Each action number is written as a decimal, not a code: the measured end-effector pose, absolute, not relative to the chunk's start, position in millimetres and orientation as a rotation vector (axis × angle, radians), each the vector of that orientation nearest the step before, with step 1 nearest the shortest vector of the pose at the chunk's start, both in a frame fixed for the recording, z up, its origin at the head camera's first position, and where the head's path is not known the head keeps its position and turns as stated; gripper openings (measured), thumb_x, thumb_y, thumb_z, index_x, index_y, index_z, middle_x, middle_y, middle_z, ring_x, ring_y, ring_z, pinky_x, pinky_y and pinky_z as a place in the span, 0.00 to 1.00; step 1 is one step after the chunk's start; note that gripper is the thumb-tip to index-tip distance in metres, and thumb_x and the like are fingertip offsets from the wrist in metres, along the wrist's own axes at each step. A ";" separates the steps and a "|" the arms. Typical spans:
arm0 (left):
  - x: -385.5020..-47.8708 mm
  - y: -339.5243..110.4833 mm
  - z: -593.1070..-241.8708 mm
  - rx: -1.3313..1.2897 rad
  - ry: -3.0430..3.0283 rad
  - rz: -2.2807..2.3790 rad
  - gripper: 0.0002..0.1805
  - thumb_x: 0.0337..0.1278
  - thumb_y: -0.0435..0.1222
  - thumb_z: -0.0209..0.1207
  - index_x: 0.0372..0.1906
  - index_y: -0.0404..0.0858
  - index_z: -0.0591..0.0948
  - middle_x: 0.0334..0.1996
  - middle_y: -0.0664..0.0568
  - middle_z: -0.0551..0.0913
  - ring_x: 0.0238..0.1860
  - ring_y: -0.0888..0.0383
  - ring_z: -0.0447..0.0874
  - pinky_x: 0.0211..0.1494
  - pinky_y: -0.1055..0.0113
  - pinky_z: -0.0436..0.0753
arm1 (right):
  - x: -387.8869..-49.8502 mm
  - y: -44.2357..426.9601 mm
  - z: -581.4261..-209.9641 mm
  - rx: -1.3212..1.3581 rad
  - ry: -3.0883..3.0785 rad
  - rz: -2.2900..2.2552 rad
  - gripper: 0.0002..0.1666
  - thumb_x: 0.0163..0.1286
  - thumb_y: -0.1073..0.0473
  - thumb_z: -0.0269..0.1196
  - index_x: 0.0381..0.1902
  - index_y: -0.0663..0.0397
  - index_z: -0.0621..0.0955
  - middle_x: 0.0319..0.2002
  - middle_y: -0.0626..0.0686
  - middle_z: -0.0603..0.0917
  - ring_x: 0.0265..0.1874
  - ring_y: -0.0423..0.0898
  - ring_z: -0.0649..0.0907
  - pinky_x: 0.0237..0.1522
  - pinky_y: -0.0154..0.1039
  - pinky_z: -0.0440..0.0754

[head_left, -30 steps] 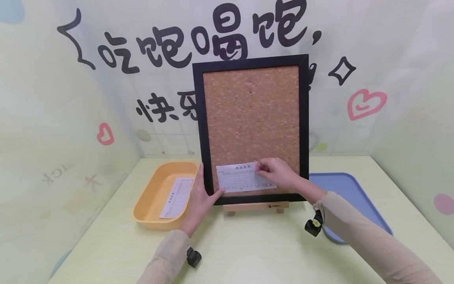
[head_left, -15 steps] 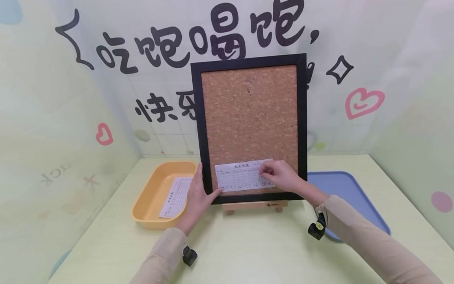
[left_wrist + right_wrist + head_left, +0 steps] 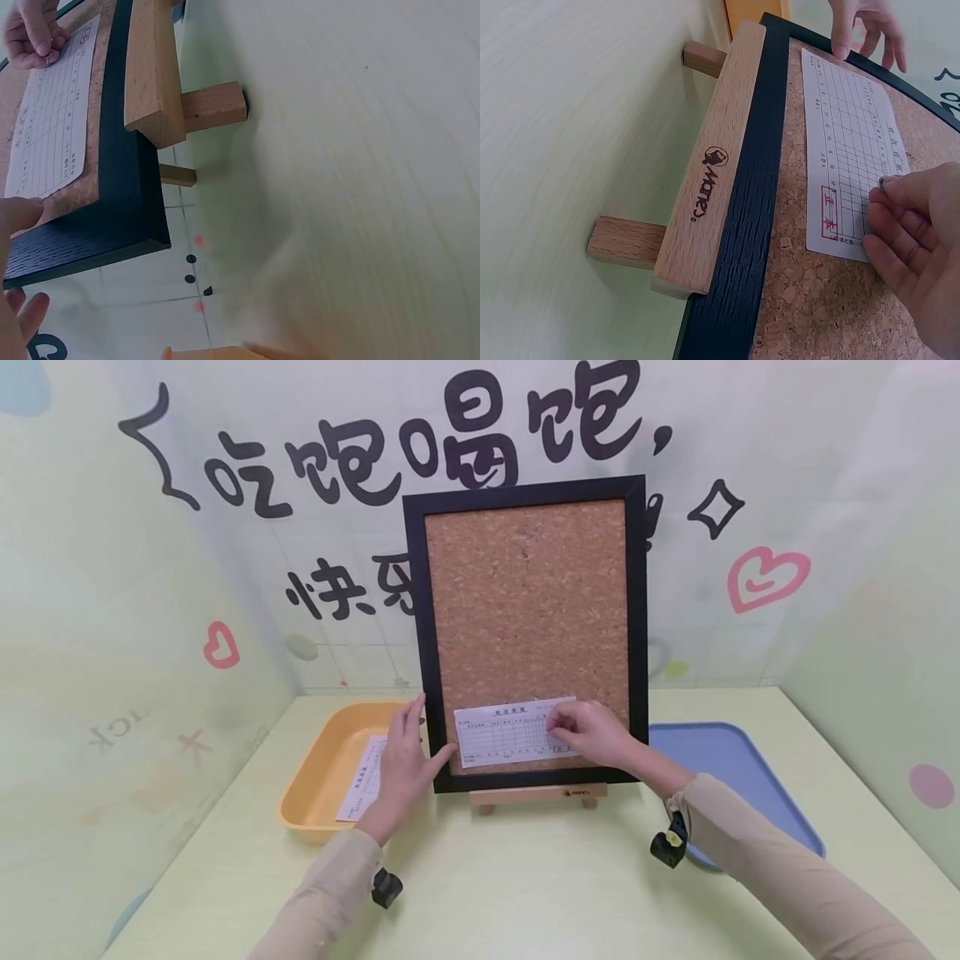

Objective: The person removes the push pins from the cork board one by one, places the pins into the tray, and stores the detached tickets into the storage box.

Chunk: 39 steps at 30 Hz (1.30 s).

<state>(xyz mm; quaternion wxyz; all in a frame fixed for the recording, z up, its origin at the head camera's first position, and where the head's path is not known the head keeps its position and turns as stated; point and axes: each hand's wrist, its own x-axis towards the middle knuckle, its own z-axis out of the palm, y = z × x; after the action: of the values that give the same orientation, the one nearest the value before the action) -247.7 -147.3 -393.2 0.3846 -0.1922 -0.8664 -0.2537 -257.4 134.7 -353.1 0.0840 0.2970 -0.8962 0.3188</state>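
A cork board (image 3: 525, 610) with a black frame stands upright on a small wooden easel (image 3: 540, 795). Low on the cork lies a white printed form (image 3: 498, 737), held flat against it. At the form's right part my right hand (image 3: 596, 737) pinches a small metal thumbtack (image 3: 887, 181) between thumb and fingertip. The tack's point is hidden. My left hand (image 3: 403, 768) grips the frame's lower left side, thumb in front near the form's corner and fingers at the outer edge, reaching behind in the right wrist view.
At the left stands a yellow tray (image 3: 303, 793) with another printed form (image 3: 358, 793) in it, partly covered by my left hand. A blue tray (image 3: 738, 768) lies at the right, partly behind my right forearm. A wall with black lettering (image 3: 345, 589) rises behind.
My right hand has shifted slightly right along the form, showing more of its top right. The left thumb has drawn back left from the form's lower corner onto the frame's edge.
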 end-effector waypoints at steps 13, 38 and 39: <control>-253.2 -143.8 -363.9 -0.689 -2.292 -0.483 0.32 0.36 0.35 0.71 0.54 0.33 0.74 0.47 0.44 0.76 0.48 0.49 0.72 0.51 0.58 0.74 | -257.2 134.2 -353.4 0.896 -2.684 0.933 0.03 0.62 0.65 0.59 0.29 0.58 0.80 0.27 0.49 0.81 0.22 0.39 0.74 0.24 0.31 0.74; -265.8 -129.0 -358.6 -0.804 -2.283 -0.341 0.12 0.36 0.32 0.69 0.29 0.39 0.78 0.31 0.53 0.77 0.32 0.55 0.67 0.28 0.68 0.71 | -257.1 132.8 -353.6 0.904 -2.653 0.894 0.02 0.60 0.65 0.61 0.29 0.57 0.81 0.25 0.47 0.81 0.22 0.37 0.75 0.24 0.30 0.74; -265.5 -128.5 -358.0 -0.808 -2.284 -0.359 0.11 0.37 0.32 0.69 0.28 0.39 0.78 0.30 0.53 0.77 0.32 0.55 0.68 0.27 0.68 0.71 | -257.0 132.6 -353.7 0.902 -2.655 0.895 0.02 0.60 0.66 0.61 0.29 0.57 0.81 0.26 0.47 0.81 0.22 0.38 0.75 0.24 0.30 0.74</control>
<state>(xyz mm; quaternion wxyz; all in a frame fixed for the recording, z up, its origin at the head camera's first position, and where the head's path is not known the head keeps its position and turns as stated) -265.5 -128.5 -358.0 0.3394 -0.3104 -0.8772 -0.1380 -257.0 132.6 -353.7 0.0990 0.3049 -0.8976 0.3024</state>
